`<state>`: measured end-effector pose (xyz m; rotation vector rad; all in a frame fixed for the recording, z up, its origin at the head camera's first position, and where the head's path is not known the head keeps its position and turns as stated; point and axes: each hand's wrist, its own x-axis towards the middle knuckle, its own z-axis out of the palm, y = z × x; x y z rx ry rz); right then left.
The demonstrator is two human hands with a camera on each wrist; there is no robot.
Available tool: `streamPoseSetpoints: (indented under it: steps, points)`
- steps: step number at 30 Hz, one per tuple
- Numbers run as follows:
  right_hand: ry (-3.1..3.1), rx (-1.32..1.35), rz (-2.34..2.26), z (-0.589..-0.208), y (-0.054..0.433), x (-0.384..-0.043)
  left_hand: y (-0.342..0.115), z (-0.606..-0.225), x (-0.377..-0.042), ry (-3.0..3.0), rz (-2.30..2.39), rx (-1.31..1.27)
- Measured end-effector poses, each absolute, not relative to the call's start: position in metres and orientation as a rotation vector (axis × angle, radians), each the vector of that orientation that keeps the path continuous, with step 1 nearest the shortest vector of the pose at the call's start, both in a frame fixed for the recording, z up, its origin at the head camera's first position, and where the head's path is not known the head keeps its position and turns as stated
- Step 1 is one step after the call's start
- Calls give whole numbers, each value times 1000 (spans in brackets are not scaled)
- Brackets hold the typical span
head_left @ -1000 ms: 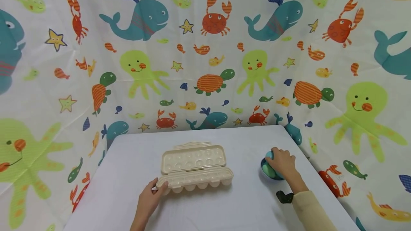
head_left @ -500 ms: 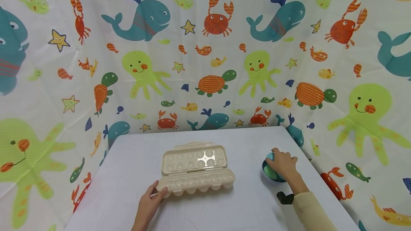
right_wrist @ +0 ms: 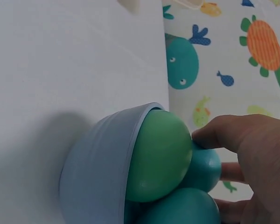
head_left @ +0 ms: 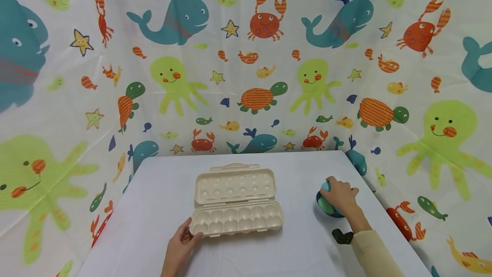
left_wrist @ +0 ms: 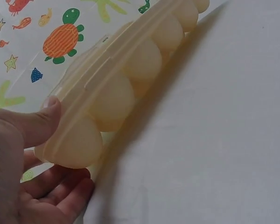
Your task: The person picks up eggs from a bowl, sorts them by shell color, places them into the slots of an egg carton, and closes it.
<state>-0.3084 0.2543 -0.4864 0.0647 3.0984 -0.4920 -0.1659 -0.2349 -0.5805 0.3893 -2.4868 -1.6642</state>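
I watch the left hand (head_left: 182, 240) through the head feed: it grips the near left corner of a cream egg carton (head_left: 237, 218), which lies open, left of the worktop's (head_left: 300, 243) middle line. Its lid (head_left: 235, 185) is laid back toward the far edge, and two rows of six cups face up in the near half. My left wrist feed shows the thumb (left_wrist: 49, 112) over the rim, the fingers curled beneath the end cup, and a shadow along the carton's underside; I cannot tell whether that corner is raised off the worktop.

The right hand (head_left: 342, 198) is over a blue bowl (right_wrist: 95, 163), well apart from the carton and near the worktop's right edge. On my right wrist feed it pinches a blue egg (right_wrist: 204, 169), thumb on one side and a finger on the other. A green egg (right_wrist: 161, 154) sits against the bowl's rim, just in front of the blue one, and a teal egg (right_wrist: 182, 210) lies beside both.

A pale yellow sleeve (head_left: 374, 253) covers the right forearm. Past the far edge I see a white cloth (head_left: 230, 114) printed with sea animals.
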Motion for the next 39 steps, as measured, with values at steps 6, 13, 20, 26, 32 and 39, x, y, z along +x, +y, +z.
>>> streamPoseSetpoints:
  steps: [6,13,20,26,32,39]
  points:
    - [3111,64,-544,-492,250,-311,-238,-592,-161,-2376,-1781,340]
    - [3171,70,-708,-486,242,-314,-241,-598,-165,-2267,-1865,216]
    - [3177,-73,-1087,-466,209,-315,-241,-601,-170,-2263,-1881,203]
    - [3060,-174,-1440,-455,160,-315,-241,-607,-178,-2196,-1891,128]
    - [2813,-244,-1642,-456,113,-315,-244,-611,-179,-2180,-1916,126]
    - [2566,-421,-1844,-468,62,-314,-250,-616,-183,-2167,-1877,141]
